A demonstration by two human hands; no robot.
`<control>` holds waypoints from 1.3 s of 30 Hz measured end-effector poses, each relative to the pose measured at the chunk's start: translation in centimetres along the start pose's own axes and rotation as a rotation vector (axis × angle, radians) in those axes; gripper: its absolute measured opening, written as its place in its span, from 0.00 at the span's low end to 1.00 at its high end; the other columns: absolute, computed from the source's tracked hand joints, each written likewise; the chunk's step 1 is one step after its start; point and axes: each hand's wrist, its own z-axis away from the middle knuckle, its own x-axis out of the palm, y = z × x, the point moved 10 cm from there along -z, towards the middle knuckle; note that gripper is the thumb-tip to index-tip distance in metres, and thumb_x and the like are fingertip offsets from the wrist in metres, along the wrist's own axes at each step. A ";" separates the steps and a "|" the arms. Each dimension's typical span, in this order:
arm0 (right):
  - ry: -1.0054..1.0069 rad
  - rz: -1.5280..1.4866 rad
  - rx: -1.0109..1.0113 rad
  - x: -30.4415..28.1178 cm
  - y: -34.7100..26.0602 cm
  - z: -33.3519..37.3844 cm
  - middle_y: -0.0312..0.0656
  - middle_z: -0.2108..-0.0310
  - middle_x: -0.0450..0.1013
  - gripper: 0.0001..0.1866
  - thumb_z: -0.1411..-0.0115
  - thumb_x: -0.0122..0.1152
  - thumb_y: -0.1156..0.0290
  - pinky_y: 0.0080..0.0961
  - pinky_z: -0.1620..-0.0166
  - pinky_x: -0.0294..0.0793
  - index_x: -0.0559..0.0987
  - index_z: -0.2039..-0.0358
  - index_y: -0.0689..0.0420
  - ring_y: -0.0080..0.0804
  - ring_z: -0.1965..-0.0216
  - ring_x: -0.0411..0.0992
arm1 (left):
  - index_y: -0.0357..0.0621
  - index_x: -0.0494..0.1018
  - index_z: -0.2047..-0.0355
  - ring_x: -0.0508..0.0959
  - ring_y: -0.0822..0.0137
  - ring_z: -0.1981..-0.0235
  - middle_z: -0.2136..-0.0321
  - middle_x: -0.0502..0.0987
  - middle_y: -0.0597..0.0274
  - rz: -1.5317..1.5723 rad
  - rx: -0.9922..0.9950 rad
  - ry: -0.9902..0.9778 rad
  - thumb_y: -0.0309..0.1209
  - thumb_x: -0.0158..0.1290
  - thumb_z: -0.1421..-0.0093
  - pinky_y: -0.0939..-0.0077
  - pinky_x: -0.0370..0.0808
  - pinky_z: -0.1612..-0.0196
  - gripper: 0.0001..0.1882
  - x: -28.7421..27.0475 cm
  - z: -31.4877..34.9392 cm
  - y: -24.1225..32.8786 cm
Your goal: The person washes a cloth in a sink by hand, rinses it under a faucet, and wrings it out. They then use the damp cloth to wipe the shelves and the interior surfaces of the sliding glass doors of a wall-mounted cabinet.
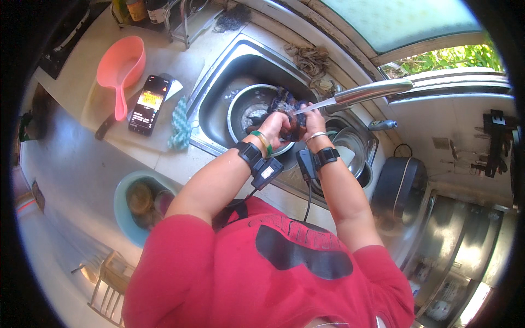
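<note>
Gripping a dark, wet bundle [297, 129] between two bare hands, over a metal bowl [236, 116].
The left hand [274, 128] is clamping its fingers on the bundle's left side, the right hand [314, 123] is closing its fingers on the other, and part of the bundle is showing past the left fingers. Beyond, the bowl is sitting in a steel sink [214, 104], while a faucet [372, 93] is running water onto the bundle.

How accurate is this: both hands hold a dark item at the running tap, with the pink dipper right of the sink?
Not quite: the head view shows the pink dipper left of the sink. The left hand and right hand hold a dark item at the running tap.
</note>
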 end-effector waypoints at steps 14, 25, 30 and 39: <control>-0.564 -0.464 0.408 4.8 -1.7 2.5 0.47 0.58 0.71 0.16 0.38 0.42 0.67 0.39 0.53 0.71 0.68 0.51 0.57 0.42 0.58 0.71 | 0.46 0.66 0.51 0.71 0.54 0.53 0.52 0.70 0.55 0.226 -0.031 -0.262 0.60 0.38 0.45 0.54 0.63 0.47 0.34 0.4 -3.3 -0.3; -0.289 0.841 -0.978 6.8 -6.3 8.6 0.56 0.47 0.56 0.30 0.53 0.63 0.62 0.37 0.43 0.54 0.66 0.49 0.51 0.52 0.45 0.55 | 0.48 0.67 0.54 0.69 0.56 0.55 0.56 0.71 0.55 0.280 0.002 -0.003 0.59 0.35 0.42 0.61 0.62 0.49 0.31 1.8 -0.7 1.2; -0.284 0.874 -1.021 7.8 -6.3 7.4 0.48 0.62 0.68 0.10 0.51 0.58 0.71 0.34 0.54 0.64 0.71 0.67 0.55 0.47 0.56 0.64 | 0.44 0.68 0.56 0.69 0.59 0.56 0.57 0.71 0.53 0.123 0.177 0.041 0.55 0.35 0.40 0.63 0.63 0.52 0.28 -0.1 -2.4 2.2; -0.230 0.665 -0.298 2.8 0.4 -3.0 0.44 0.75 0.72 0.19 0.43 0.52 0.57 0.29 0.67 0.68 0.74 0.68 0.64 0.31 0.74 0.69 | 0.30 0.71 0.61 0.73 0.56 0.57 0.62 0.74 0.42 -0.867 0.578 0.331 0.53 0.32 0.39 0.63 0.66 0.55 0.33 -2.7 -3.5 5.9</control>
